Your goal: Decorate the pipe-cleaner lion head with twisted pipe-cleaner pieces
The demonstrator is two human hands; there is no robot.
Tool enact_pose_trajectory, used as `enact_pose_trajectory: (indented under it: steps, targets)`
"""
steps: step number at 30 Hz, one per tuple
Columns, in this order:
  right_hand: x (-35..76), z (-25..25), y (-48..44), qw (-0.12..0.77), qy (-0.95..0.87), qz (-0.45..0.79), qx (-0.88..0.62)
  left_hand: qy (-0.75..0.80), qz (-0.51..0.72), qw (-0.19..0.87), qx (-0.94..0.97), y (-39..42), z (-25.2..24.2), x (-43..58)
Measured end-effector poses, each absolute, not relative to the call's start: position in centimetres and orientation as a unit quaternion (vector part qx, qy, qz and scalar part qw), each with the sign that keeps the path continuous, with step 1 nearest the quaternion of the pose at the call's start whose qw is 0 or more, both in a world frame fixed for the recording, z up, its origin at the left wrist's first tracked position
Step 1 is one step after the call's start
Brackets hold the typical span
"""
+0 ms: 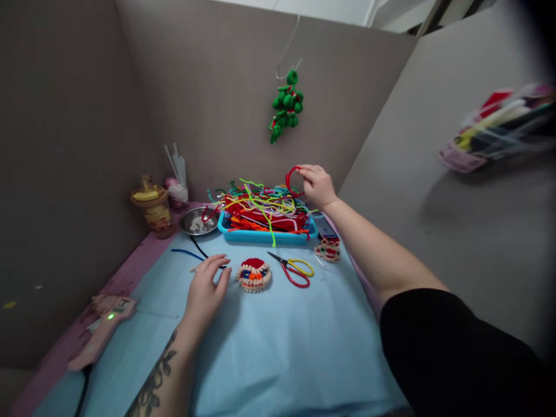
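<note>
My right hand [318,184] reaches over the far right end of a blue tray [260,235] and pinches a curved red pipe cleaner [290,176] lifted above the tangled pile of coloured pipe cleaners [260,208]. My left hand [207,289] rests flat on the light blue table cover [278,347], fingers spread, just left of a small round pipe-cleaner Santa face [254,274]. A blue pipe cleaner [187,253] lies beyond its fingertips.
Scissors [293,269] with red and yellow handles lie right of the Santa face. A metal dish [198,221], a yellow jar [152,208] and a pink glue gun [102,330] sit on the left. A green ornament [285,107] hangs on the back wall.
</note>
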State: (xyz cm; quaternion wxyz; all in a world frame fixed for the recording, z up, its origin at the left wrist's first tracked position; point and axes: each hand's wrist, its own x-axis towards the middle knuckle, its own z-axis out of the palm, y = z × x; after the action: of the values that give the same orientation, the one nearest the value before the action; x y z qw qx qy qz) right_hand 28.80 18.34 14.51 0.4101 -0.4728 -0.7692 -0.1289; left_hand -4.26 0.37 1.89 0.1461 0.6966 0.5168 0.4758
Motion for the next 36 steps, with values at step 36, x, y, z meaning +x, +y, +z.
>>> enact_pose_trajectory:
  steps: [36]
  targets:
    - [17.9, -1.1, -4.2, 0.479, -0.562, 0.515, -0.436, 0.613, 0.165, 0.095, 0.767, -8.4, 0.3, -4.3]
